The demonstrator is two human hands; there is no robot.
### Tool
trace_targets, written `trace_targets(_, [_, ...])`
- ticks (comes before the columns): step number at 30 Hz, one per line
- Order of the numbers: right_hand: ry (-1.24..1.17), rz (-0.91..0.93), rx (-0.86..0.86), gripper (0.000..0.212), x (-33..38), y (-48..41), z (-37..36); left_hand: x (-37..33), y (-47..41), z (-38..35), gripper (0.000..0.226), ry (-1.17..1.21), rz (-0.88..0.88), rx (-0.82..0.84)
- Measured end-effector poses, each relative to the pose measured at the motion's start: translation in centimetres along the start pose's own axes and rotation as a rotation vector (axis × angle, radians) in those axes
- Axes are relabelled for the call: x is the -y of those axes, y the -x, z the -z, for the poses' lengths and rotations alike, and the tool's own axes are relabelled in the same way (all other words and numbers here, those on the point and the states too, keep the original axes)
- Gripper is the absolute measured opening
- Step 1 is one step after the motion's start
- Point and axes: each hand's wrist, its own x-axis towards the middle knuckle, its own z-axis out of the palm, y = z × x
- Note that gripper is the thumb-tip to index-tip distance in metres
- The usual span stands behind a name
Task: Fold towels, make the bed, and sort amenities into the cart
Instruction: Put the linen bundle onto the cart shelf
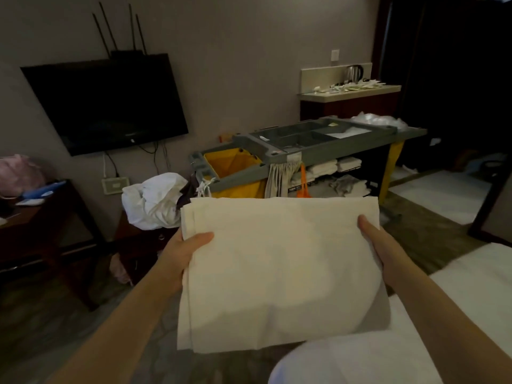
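A folded cream-white cloth [279,270], several layers thick, is held flat in front of me above the floor. My left hand [185,245] grips its left edge, thumb on top and fingers underneath. My right hand [374,236] grips the right edge the same way. Straight ahead stands the grey housekeeping cart [304,145] with a yellow bag [235,164] at its left end, tray compartments on top, and folded white towels [332,164] on its shelves. The white bed [457,295] lies at lower right.
A pile of white linen [152,200] sits on a dark stand left of the cart. A wall TV [108,103] hangs at left above a dark desk [33,217]. A counter [349,91] with a kettle and scattered amenities stands behind the cart.
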Motion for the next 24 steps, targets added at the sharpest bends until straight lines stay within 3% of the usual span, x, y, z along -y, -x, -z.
trace_targets(5, [-0.004, 0.017, -0.121, 0.033, -0.6, -10.7, -3.9, 0.8, -13.6, 0.8, 0.027, -0.039, -0.011, 0.093])
trace_targets(9, [-0.015, 0.048, -0.229, 0.022, -0.4, -17.3, -6.9, 0.3, -24.9, 0.5, 0.033, -0.052, 0.037, 0.124])
trace_targets(13, [0.023, 0.017, -0.378, 0.039, 0.2, -21.7, -6.9, 0.4, -32.8, -1.5, 0.053, -0.130, 0.047, 0.207])
trace_targets(16, [0.027, 0.004, -0.441, 0.051, 1.0, -24.6, -5.4, 0.9, -36.9, -4.2, 0.045, -0.104, 0.099, 0.320])
trace_targets(24, [0.075, -0.033, -0.462, 0.044, 3.8, -36.0, 0.5, 3.8, -46.7, -13.6, 0.023, -0.200, 0.071, 0.259])
